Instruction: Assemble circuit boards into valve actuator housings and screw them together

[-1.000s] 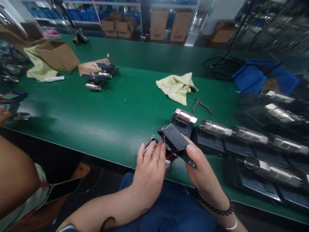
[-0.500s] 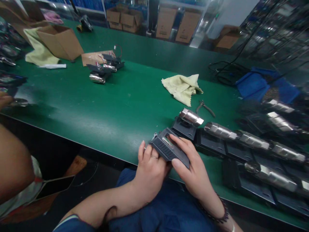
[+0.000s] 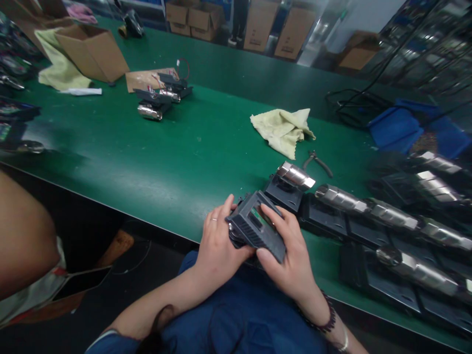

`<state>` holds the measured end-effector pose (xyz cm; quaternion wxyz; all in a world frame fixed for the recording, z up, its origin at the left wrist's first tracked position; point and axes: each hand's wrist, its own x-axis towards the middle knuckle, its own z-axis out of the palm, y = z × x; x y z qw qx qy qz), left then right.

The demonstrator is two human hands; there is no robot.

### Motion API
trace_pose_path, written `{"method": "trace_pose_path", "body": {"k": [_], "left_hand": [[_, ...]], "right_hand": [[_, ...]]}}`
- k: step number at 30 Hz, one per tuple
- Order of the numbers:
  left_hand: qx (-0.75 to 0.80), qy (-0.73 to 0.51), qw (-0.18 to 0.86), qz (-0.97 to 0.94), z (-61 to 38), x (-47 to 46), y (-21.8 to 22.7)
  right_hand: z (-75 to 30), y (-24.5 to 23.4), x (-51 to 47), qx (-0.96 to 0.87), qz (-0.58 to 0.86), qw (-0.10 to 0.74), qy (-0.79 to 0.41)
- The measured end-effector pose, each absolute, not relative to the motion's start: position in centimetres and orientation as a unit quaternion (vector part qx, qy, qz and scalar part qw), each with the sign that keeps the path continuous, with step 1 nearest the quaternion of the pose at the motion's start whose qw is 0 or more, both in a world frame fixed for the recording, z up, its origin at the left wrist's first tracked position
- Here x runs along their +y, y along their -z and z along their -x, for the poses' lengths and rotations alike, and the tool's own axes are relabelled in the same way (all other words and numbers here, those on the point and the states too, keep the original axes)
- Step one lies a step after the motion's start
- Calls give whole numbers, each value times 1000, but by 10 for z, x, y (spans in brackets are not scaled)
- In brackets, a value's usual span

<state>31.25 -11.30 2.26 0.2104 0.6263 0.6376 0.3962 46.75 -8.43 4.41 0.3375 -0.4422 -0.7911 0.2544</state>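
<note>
Both hands hold a black plastic housing [image 3: 268,238] above the near edge of the bench. It is tilted, with ribbed sides and a cut-out window showing something green inside. My right hand [image 3: 293,263] is closed on its right side, fingers over the top face and thumb along the near edge. From the left, my left hand [image 3: 217,248] wraps round a dark lower part of it, thumb in front; its underside is hidden. Just beyond, a similar black unit with a silver metal cylinder [image 3: 295,175] stands on the bench.
More black units with metal cylinders [image 3: 416,270] fill the right side. A yellow cloth [image 3: 283,129] and pliers [image 3: 317,163] lie behind them. Two units [image 3: 150,111] and a cardboard box [image 3: 94,53] stand far left on the green bench [image 3: 177,172]. Another person's arm [image 3: 24,236] is at left.
My left hand has shifted its hold, its fingers moving from the near lower side up along the housing's left side. The housing has tilted and shows more of its ribbed side.
</note>
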Motion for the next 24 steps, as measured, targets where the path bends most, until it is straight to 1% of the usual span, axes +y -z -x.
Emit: {"method": "trace_pose_path", "body": {"k": [3,5,11,13,20,24], "left_hand": [[631,-416,225,-615,-311,-115,-19],[616,-422,257,-613,-306,-117,-16],[545,-402,444,-588,-276,-120,-9],[536,-388,481,-576,-270,-118,-8],[513,-388,503,-577,-260,-118,-4],[456,-397,545,-582,-239,-110,-11]], "right_hand": [[-464,-41,-86,-821,415,329,-213],[-463,-39,-86,-832,398,330,-199],[-465,-34,-88,-848,379,326,-177],[-465,-33,-89,-849,379,324,-176],[-465,-34,-90,-851,378,320,-176],[-468,-30,-89,-857,338,343,-182]]}}
